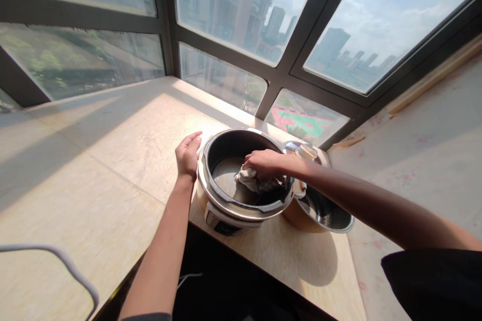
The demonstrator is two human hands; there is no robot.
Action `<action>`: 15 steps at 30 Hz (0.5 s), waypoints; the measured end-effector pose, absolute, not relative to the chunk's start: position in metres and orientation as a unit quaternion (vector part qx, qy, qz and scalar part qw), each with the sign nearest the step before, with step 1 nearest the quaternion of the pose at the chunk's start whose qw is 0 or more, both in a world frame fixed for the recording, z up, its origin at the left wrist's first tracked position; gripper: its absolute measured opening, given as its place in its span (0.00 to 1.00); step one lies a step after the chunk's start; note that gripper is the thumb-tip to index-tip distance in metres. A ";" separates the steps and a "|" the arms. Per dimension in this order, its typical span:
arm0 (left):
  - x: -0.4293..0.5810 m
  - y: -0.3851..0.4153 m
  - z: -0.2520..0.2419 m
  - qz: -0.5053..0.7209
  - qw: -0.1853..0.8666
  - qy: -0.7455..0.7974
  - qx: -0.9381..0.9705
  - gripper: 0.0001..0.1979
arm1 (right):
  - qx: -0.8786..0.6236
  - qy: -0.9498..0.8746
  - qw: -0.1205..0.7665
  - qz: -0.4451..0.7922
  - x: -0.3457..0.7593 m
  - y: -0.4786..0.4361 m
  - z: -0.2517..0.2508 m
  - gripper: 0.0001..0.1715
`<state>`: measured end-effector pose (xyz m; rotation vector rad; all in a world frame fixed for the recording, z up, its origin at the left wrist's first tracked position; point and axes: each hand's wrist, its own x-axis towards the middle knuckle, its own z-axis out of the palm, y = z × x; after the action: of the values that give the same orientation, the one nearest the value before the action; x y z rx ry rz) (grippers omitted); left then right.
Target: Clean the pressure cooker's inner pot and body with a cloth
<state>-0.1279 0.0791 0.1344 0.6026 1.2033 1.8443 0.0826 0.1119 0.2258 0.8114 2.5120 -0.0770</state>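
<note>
My right hand is inside the cooker, near the middle of the frame, with its fingers closed on a crumpled pale cloth. The cloth lies bunched under my knuckles, toward the right side of the cooker's round dark inside. My left hand is at the cooker's left side, loosely bent and not closed, with no object gripped in it; I cannot tell how firmly it presses there, if at all. The cooker stands upright on the pale counter, its control panel facing the lower edge of the frame. Just to its right, partly behind it and under my right forearm, sits a dark-lined pot, with a pale knob showing above my forearm. A grey cord curves through the lower left of the frame. Dark-framed windows fill the top, and a pale wall with faint pink marks runs down the right side. Sunlight falls across the counter.
</note>
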 end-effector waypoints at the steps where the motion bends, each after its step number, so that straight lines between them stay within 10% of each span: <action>1: -0.128 0.079 0.133 0.735 0.417 0.477 0.241 0.23 | 0.288 0.925 0.249 -0.007 0.081 0.116 0.224 0.22; 15: -0.127 0.082 0.122 0.748 0.416 0.457 0.241 0.22 | 0.332 0.939 0.083 0.041 0.032 0.119 0.185 0.14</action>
<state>-0.1271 0.0822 0.1217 0.6057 1.1474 1.8781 0.0324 0.1193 0.1848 0.9901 2.8029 0.1231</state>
